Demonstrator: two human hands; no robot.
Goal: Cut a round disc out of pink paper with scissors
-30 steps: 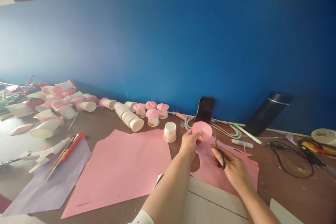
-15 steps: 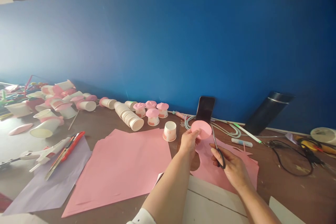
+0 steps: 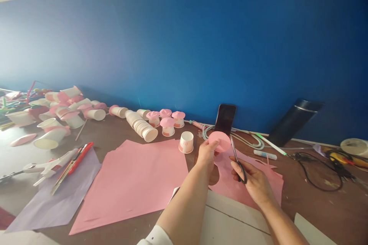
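Observation:
My left hand (image 3: pixel 206 155) pinches a round pink paper disc (image 3: pixel 220 141) and holds it up above the table. My right hand (image 3: pixel 253 180) grips a pair of black-handled scissors (image 3: pixel 237 158), whose blades point up at the disc's right edge. Beneath both hands lies a pink sheet with cut-outs (image 3: pixel 253 183). A small white paper cup (image 3: pixel 186 142) stands upside down just left of my left hand.
A large pink sheet (image 3: pixel 135 180) and a lilac sheet (image 3: pixel 54 199) cover the table's left part. A glue gun (image 3: pixel 48 166), stacked cups (image 3: pixel 142 126), pink-roofed cups (image 3: pixel 168 122), a phone (image 3: pixel 225 119), a dark flask (image 3: pixel 293 122), cables (image 3: pixel 316 172) and tape (image 3: pixel 355 146) lie around.
The disc and both hands have shifted slightly left and up; the scissor blades have come closer to the disc's edge.

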